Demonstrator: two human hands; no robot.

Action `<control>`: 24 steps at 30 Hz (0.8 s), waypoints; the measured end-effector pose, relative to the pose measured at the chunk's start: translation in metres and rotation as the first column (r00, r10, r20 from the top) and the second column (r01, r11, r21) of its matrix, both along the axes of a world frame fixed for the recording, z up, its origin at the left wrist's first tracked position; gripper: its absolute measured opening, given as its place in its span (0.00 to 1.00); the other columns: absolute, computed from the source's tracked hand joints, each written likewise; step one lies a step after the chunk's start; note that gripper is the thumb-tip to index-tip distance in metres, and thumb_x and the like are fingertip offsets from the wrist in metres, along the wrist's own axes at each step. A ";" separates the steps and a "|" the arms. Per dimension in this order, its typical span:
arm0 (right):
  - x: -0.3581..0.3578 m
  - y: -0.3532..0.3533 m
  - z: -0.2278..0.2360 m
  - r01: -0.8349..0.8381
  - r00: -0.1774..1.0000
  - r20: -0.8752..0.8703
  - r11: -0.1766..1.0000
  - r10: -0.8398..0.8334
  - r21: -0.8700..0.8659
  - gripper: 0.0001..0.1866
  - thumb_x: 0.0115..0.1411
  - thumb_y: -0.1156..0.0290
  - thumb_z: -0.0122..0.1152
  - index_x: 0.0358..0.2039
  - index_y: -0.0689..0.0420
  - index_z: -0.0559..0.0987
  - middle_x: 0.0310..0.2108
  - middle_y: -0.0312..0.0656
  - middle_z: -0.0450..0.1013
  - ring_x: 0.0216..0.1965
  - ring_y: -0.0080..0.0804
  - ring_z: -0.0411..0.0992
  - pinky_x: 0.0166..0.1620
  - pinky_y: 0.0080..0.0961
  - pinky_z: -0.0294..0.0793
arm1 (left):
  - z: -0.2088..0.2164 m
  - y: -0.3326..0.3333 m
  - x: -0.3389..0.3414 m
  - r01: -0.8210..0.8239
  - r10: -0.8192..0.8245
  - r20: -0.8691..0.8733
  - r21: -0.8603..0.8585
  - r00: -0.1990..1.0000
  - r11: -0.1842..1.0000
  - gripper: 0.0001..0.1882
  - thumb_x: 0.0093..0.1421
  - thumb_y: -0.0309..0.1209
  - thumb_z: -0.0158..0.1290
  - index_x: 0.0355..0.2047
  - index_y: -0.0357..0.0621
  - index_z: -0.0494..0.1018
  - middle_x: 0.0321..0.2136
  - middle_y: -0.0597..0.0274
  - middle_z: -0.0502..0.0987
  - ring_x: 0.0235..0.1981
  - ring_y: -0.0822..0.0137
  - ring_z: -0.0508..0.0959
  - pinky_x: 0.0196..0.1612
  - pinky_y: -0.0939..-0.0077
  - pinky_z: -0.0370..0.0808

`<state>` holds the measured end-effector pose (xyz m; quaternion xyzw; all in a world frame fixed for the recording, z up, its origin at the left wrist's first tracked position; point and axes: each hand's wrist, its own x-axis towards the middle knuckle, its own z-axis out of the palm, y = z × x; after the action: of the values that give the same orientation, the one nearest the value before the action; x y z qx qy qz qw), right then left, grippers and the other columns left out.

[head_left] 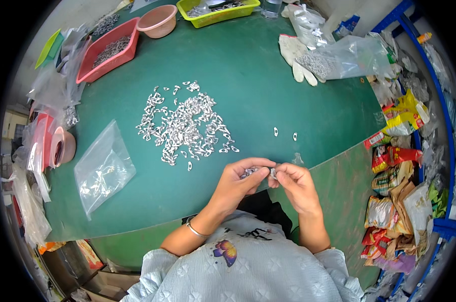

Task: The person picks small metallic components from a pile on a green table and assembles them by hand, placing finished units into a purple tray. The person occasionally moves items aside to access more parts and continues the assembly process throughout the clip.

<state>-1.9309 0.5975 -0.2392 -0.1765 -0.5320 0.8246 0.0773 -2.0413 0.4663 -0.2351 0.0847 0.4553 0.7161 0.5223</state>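
At the near edge of the green table, my left hand (238, 182) is curled round several small silver metal pieces (248, 172) that look like clasps. My right hand (299, 187) pinches one such piece (273, 173) at its fingertips, right beside the left thumb and forefinger. The fingers hide most of what both hands hold. A loose heap of the same metal pieces (187, 126), each with an oval hole, spreads over the table ahead and to the left. Two single pieces (275, 132) lie apart to the right of the heap.
A clear plastic bag (107, 168) lies flat at the left. Along the back stand a red tray (132, 48), a pink bowl (157, 22) and a yellow-green tray (218, 17). A white glove (292, 50) and a bag of metal parts (348, 58) rest at the back right.
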 end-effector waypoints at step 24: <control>-0.030 -0.143 0.039 0.247 0.908 -0.388 0.547 0.158 0.800 0.10 0.42 0.83 0.64 0.28 0.65 0.77 0.26 0.44 0.73 0.27 0.33 0.69 0.31 0.23 0.68 | 0.003 -0.146 0.032 -0.409 0.420 0.043 0.335 0.907 0.849 0.07 0.57 0.24 0.49 0.36 0.35 0.72 0.20 0.74 0.67 0.16 0.85 0.57 0.17 0.89 0.51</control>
<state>-1.9612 0.4550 -0.1998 0.0476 -0.8248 0.4863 0.2845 -2.0094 0.3207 -0.2322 0.0838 0.3418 0.8774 0.3260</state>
